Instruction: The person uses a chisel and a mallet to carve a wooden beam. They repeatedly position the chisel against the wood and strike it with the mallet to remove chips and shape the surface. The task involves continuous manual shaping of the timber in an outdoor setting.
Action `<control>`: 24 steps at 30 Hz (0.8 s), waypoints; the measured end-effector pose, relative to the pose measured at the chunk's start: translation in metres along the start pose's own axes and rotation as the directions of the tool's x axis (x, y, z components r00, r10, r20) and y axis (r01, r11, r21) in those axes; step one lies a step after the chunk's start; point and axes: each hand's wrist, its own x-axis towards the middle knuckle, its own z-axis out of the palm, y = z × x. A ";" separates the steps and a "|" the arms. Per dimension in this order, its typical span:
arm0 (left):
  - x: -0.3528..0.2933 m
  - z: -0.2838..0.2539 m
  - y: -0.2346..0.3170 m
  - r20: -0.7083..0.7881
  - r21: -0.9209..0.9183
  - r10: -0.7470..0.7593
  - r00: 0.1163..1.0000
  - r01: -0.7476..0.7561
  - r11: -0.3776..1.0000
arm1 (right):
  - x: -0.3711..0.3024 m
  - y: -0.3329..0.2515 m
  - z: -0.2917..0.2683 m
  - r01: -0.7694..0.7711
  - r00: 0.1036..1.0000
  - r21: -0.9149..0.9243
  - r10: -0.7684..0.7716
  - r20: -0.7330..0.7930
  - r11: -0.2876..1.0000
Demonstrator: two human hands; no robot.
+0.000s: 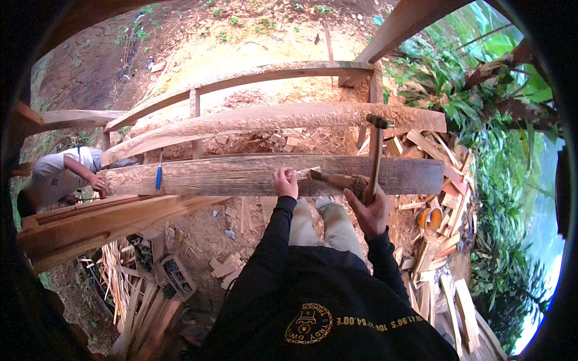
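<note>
1. My right hand (370,210) is curled round the lower part of the hammer (376,157), thumb set apart; the chisel (338,180) runs up to those fingers, and I cannot tell whether they have hold of it too
2. The chisel lies leftward from that grip, its long axis roughly along the plank (235,174), blade toward my left hand (286,182); the right is nearer its handle, the left nearer its blade
3. My left fingers are bent close together on the plank beside a pale sliver (309,171); I cannot tell whether they pinch it
4. The hammer stands crosswise to the plank, dark blunt head farther from me, smooth wooden shaft; the chisel has a rounded wooden handle and a flat dark blade
5. The plank is long, straight-grained and rough, darker at its right end, with a blue-handled tool (159,177) across its left part
6. Beyond it lies a paler, rough-faced beam (271,119); at the far left, a co-worker's hand (96,181) is by the plank's end
</note>
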 end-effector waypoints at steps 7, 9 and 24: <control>0.017 -0.011 -0.033 -0.034 0.167 0.244 0.969 -0.236 0.957 | -0.010 -0.009 0.021 -0.049 0.988 0.276 0.005 0.157 0.960; 0.023 -0.015 -0.033 -0.027 0.152 0.225 0.974 -0.218 0.964 | -0.011 -0.020 0.027 -0.100 0.979 0.242 0.053 0.195 0.965; -0.013 -0.104 0.173 0.211 -0.601 0.778 0.592 -0.549 0.581 | -0.035 -0.017 0.064 0.135 0.986 -0.077 -0.142 -0.091 0.988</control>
